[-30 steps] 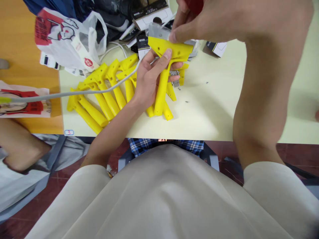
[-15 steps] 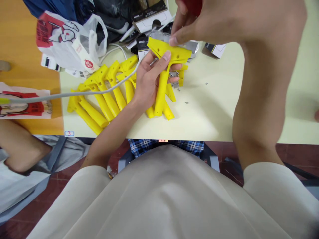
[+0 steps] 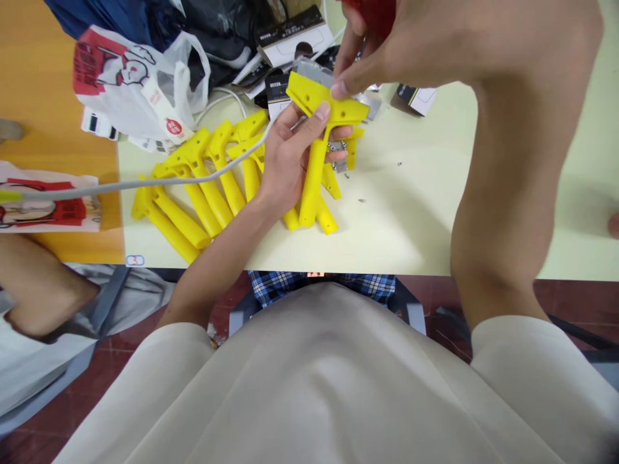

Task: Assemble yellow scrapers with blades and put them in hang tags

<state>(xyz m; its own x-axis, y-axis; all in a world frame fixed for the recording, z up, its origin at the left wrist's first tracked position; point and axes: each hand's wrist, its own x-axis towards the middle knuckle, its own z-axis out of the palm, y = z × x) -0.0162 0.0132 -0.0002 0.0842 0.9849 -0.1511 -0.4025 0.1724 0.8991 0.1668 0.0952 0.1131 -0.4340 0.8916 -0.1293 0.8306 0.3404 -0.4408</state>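
My left hand (image 3: 290, 151) grips a yellow plastic T-shaped scraper handle (image 3: 315, 177), thumb on the face of its wide head, which has small holes. Closed fingers of my right hand (image 3: 360, 67) meet at the upper edge of that head. A red object (image 3: 374, 16) sits within the right hand, cut off by the top of the view; its kind cannot be made out. Behind the head lies clear plastic wrapping (image 3: 309, 69). Beneath my left fingers are metal pieces with small screws (image 3: 338, 161). Several more yellow handles (image 3: 193, 187) lie to the left.
Loose screws (image 3: 362, 200) lie on the pale table (image 3: 406, 238). Black-and-white boxes (image 3: 294, 35), a plastic bag (image 3: 126, 71) and dark bags are at the back. A grey cable (image 3: 193, 180) crosses in front of the handles. Another person's arm (image 3: 43, 283) is at left.
My right thumb and fingers have shifted slightly along the upper edge of the yellow head, which has tilted a little. The left hand keeps its grip.
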